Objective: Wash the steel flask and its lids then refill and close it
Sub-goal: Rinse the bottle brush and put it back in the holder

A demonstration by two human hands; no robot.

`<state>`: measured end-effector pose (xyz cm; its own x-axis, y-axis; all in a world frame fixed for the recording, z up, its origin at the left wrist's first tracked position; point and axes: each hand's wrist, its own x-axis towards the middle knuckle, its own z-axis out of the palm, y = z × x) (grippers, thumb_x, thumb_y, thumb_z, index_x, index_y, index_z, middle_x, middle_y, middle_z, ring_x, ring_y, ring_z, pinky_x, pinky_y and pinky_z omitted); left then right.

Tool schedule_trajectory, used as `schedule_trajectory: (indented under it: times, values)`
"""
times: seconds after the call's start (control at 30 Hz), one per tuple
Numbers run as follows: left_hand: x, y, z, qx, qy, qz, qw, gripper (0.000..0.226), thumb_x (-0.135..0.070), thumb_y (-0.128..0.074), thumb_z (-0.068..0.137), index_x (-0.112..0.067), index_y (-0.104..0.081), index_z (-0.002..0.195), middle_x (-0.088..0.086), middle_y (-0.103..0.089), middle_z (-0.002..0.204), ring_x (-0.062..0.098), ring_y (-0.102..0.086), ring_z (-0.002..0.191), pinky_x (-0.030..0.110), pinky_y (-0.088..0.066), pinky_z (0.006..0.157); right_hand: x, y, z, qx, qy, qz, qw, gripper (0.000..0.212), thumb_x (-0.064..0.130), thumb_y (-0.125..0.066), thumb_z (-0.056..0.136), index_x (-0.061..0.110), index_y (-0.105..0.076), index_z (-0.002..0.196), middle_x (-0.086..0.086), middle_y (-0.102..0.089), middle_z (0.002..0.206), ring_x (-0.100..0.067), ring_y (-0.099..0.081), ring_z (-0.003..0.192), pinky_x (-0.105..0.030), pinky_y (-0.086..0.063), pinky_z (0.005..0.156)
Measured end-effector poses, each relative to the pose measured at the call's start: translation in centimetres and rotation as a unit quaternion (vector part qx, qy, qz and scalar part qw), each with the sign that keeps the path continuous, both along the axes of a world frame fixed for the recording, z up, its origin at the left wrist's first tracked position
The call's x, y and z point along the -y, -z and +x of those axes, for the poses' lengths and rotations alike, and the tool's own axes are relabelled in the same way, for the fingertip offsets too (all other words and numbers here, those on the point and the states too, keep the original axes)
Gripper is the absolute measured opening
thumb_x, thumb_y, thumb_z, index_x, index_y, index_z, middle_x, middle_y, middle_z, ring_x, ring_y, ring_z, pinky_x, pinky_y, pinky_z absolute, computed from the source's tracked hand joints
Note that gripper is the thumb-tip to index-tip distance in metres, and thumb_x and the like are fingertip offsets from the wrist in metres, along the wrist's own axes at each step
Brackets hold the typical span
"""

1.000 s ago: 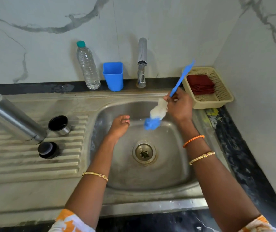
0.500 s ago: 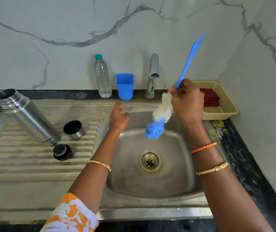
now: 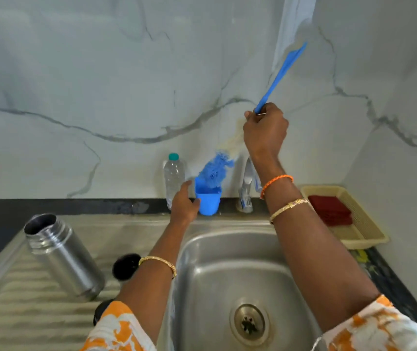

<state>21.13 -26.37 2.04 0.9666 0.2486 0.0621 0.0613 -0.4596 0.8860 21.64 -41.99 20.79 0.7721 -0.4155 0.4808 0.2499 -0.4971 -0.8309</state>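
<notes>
- At lower left, steel flask [image 3: 63,257] lies tilted, open mouth pointing upper left.
- Right grip [image 3: 265,127] clasps bottle brush [image 3: 282,74], bristles down-left into blue cup [image 3: 208,202].
- Left grip [image 3: 184,201] touches cup, forefinger extended.

Steel draining board [image 3: 38,307] carries the open flask [image 3: 63,257] at nine o'clock, black lids [image 3: 126,266] beside it; ledge holds bottle [image 3: 174,181], blue cup [image 3: 208,202].

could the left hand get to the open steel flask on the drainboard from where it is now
Probably yes. The left hand touches the blue plastic cup and holds nothing, and the open steel flask stands to its left on the ribbed steel drainboard with nothing between.
</notes>
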Motion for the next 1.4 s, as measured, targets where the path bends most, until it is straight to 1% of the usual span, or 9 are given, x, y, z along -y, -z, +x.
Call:
schedule_trajectory:
  times: [0.07,0.13,0.4,0.67,0.83,0.97,1.07,1.23,1.4]
  values:
    - [0.0,0.6,1.1,0.013,0.01,-0.027,0.999,0.065,-0.003,-0.067,0.084,-0.012,-0.039,0.143,0.018,-0.053,0.126,0.026,-0.061,0.092,0.045,-0.052,0.091,-1.2,0.4,1.8,-0.022,0.008,0.007,1.0,0.017,0.015,-0.057,0.092,0.004,-0.06,0.104,-0.009,-0.068,0.1,-0.025,-0.063,0.091,-0.021,-0.036,0.067]
    - [0.2,1.7,2.1,0.017,0.017,-0.012,1.0,0.067,-0.012,-0.073,0.081,-0.014,-0.042,0.141,0.019,-0.055,0.124,0.033,-0.06,0.106,0.049,-0.05,0.093,-2.4,1.3,3.1,-0.051,0.013,-0.006,0.999,0.019,0.016,-0.055,0.093,0.003,-0.058,0.107,-0.013,-0.066,0.105,-0.029,-0.061,0.096,-0.023,-0.035,0.069]
    - [0.0,3.1,3.3,0.082,-0.022,0.021,0.996,0.04,-0.025,-0.073,0.083,-0.008,-0.062,0.117,0.013,-0.062,0.112,0.028,-0.06,0.098,0.037,-0.049,0.083,-5.4,6.3,6.9,-0.136,0.0,-0.072,0.988,0.024,0.015,-0.052,0.095,0.003,-0.055,0.114,-0.017,-0.062,0.111,-0.034,-0.06,0.1,-0.032,-0.041,0.073]
    - [0.2,4.4,3.6,0.113,-0.022,-0.067,0.991,0.034,-0.014,-0.074,0.082,-0.007,-0.061,0.113,0.004,-0.065,0.101,0.02,-0.061,0.091,0.027,-0.051,0.082,-5.0,10.4,8.7,-0.157,0.002,-0.071,0.985,0.023,0.018,-0.057,0.093,0.001,-0.06,0.108,-0.013,-0.065,0.107,-0.028,-0.062,0.1,-0.03,-0.047,0.077]
    - [0.0,4.9,3.7,0.097,-0.019,-0.127,0.987,0.035,-0.005,-0.073,0.081,-0.004,-0.061,0.114,0.01,-0.066,0.114,0.019,-0.061,0.105,0.026,-0.05,0.093,-4.8,11.0,8.9,-0.15,0.003,-0.06,0.987,0.024,0.02,-0.059,0.093,0.0,-0.061,0.106,-0.013,-0.066,0.104,-0.025,-0.063,0.097,-0.024,-0.043,0.074]
    - [-0.2,4.6,3.6,0.078,-0.013,-0.184,0.98,0.034,0.003,-0.07,0.082,-0.003,-0.059,0.114,0.009,-0.064,0.117,0.018,-0.059,0.111,0.017,-0.047,0.091,-4.2,11.8,8.7,-0.158,0.0,-0.013,0.987,0.022,0.019,-0.055,0.095,0.0,-0.06,0.104,-0.013,-0.067,0.099,-0.025,-0.063,0.094,-0.024,-0.044,0.074]
    - [-0.4,4.2,3.9,0.057,-0.023,-0.225,0.973,0.032,0.007,-0.068,0.082,-0.005,-0.059,0.11,0.005,-0.061,0.113,0.02,-0.057,0.112,0.024,-0.046,0.095,-4.3,11.5,8.7,-0.173,-0.009,0.011,0.985,0.022,0.019,-0.054,0.095,0.0,-0.06,0.104,-0.015,-0.067,0.099,-0.027,-0.064,0.094,-0.031,-0.051,0.077]
    - [-0.8,3.4,4.0,0.033,0.008,-0.162,0.986,0.033,0.004,-0.068,0.083,-0.004,-0.057,0.113,0.003,-0.058,0.112,0.018,-0.056,0.107,0.025,-0.047,0.094,-4.5,10.9,8.0,-0.196,-0.018,0.03,0.98,0.028,0.022,-0.05,0.098,-0.001,-0.059,0.109,-0.015,-0.065,0.104,-0.025,-0.061,0.098,-0.023,-0.042,0.073]
    - [-0.8,3.0,3.8,0.027,0.008,-0.068,0.997,0.036,-0.007,-0.066,0.088,-0.01,-0.055,0.122,0.011,-0.062,0.116,0.027,-0.062,0.108,0.038,-0.053,0.091,-4.9,10.6,7.2,-0.22,-0.015,0.049,0.974,0.042,0.036,-0.038,0.101,0.0,-0.055,0.113,-0.015,-0.063,0.107,-0.025,-0.059,0.095,-0.028,-0.039,0.069]
